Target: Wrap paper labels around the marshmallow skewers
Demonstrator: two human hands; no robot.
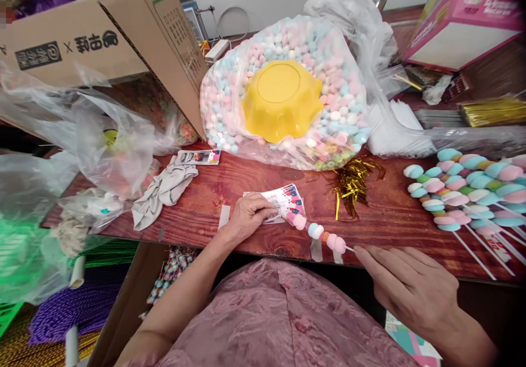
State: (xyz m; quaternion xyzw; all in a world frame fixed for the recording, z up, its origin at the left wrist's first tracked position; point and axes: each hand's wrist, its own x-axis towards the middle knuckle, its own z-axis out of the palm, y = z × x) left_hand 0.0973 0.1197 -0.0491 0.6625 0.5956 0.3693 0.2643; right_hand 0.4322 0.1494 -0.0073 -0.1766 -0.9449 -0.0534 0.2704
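Note:
My right hand (pixel 411 282) pinches the white stick of a marshmallow skewer (pixel 336 244), threaded with pink, blue, white and orange sweets. The skewer's far end lies at the edge of a small stack of printed clear bags (pixel 291 196) on the table; I cannot tell whether its tip is inside one. My left hand (pixel 251 214) rests on the table with thumb and forefinger closed on the left part of a bag. Beyond it sits a large clear sack of pastel marshmallows (pixel 345 90) with an upturned yellow bowl (pixel 279 96) on top.
Finished-looking marshmallow skewers (pixel 472 191) are piled at the right. Gold tinsel ties (pixel 353 189) lie beside the sack. A grey cloth (pixel 164 189) and a cardboard box (pixel 135 44) are at the left; a pink carton (pixel 460 30) stands back right. The table's front edge (pixel 287 251) runs close to my body.

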